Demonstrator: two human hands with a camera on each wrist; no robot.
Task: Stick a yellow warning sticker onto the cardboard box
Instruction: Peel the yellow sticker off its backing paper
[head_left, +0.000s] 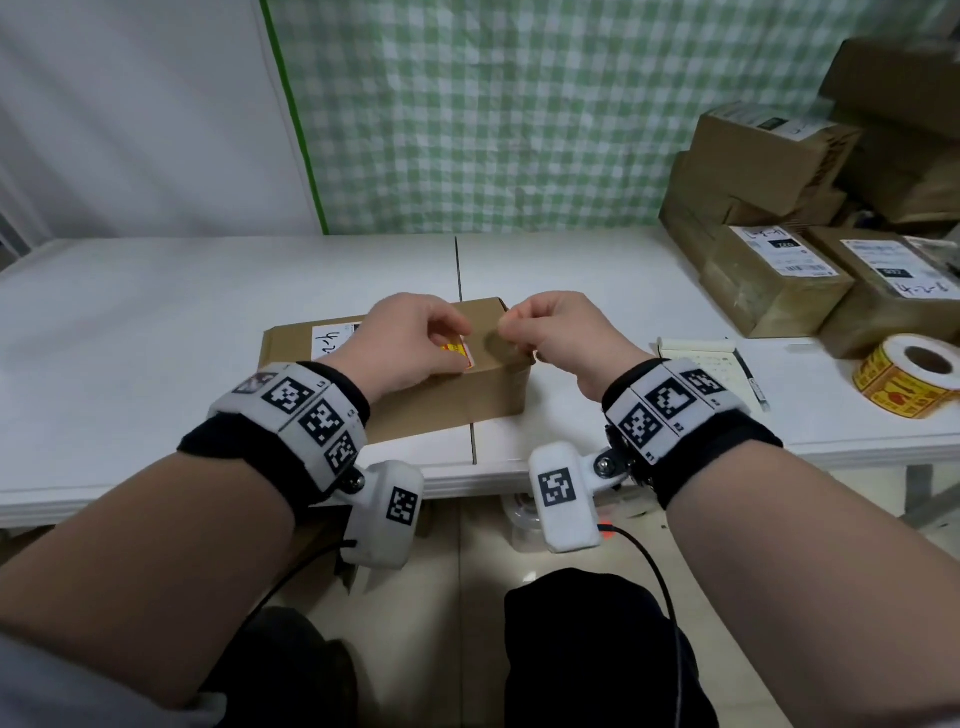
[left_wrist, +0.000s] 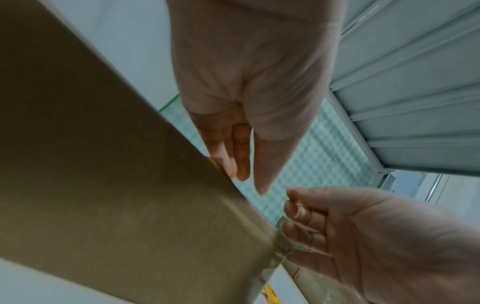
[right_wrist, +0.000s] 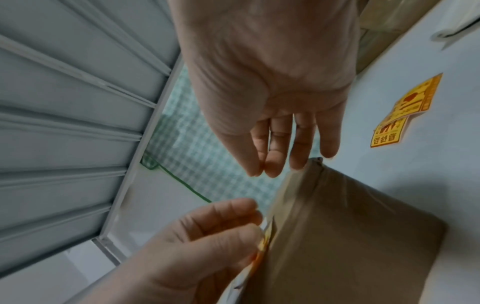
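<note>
A brown cardboard box (head_left: 462, 402) lies on the white table, with a white label on its left top. A yellow warning sticker (head_left: 458, 351) lies flat on the box top near the front edge. My left hand (head_left: 415, 340) rests on the box, its fingertips (left_wrist: 235, 164) pressing on the sticker (left_wrist: 216, 163). In the right wrist view the sticker (right_wrist: 265, 239) shows edge-on under the left thumb, against the box (right_wrist: 350, 236). My right hand (head_left: 550, 327) hovers just above the box's right end (left_wrist: 103, 164), fingers loosely curled, with nothing seen in them.
A roll of yellow warning stickers (head_left: 906, 376) stands on the table (head_left: 156, 322) at the right, its loose tail (right_wrist: 405, 115) lying flat. A notebook with a pen (head_left: 714, 361) lies beside it. Several labelled cardboard boxes (head_left: 779, 275) are stacked at the back right.
</note>
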